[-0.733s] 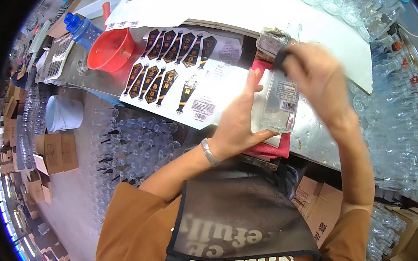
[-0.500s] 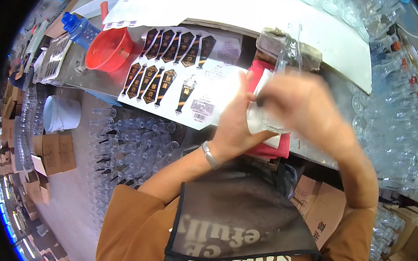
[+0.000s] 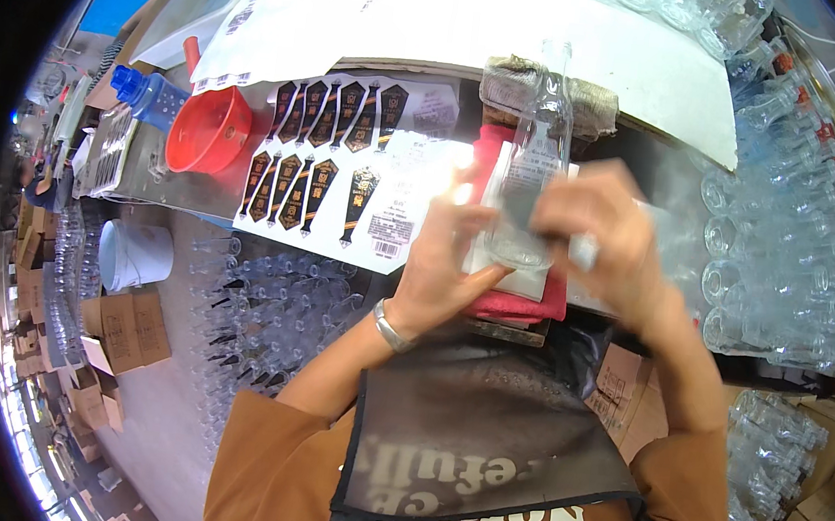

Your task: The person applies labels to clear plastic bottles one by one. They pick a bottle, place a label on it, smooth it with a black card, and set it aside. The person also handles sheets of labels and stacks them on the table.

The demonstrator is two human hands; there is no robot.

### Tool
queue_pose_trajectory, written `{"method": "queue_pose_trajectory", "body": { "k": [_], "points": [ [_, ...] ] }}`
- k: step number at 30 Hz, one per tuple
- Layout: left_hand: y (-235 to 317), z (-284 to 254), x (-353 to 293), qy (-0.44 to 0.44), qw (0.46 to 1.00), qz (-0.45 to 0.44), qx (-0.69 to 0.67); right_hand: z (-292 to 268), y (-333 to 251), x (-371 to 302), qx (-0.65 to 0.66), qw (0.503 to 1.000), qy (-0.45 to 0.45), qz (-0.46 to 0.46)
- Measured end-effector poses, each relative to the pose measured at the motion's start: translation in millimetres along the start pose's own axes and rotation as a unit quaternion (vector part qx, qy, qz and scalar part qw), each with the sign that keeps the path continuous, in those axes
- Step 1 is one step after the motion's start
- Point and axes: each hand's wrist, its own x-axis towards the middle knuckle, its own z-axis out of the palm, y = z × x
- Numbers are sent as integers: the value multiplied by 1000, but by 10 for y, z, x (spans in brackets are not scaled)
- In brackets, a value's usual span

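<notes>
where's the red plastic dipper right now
In the head view's upper left, the red plastic dipper sits on the metal tabletop, between the blue plastic bottle on its left and the sheet of black labels.

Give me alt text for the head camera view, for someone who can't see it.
A person's left hand and blurred right hand are at a clear glass bottle lying over a red cloth. To the left are a sheet of dark labels and a red bowl; more clear glassware crowds the right.
</notes>
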Motion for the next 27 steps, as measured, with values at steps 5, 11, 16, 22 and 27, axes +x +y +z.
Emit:
{"method": "queue_pose_trajectory", "body": {
  "k": [5,11,16,22,27],
  "points": [
    [16,-55,-10,-28,999,-8,36,-181,309,84,83,977,64,187],
    [30,-16,32,-12,1000,-15,16,-10,-144,-582,204,975,1,87],
    [109,-8,18,-19,998,-3,57,-193,328,36,-20,975,101,198],
    [108,-385,178,44,995,-66,-58,-233,291,720,-132,988,-33,70],
    [84,-663,842,95,995,-3,-16,155,-198,460,-139,976,-124,-110]
  ]
}}
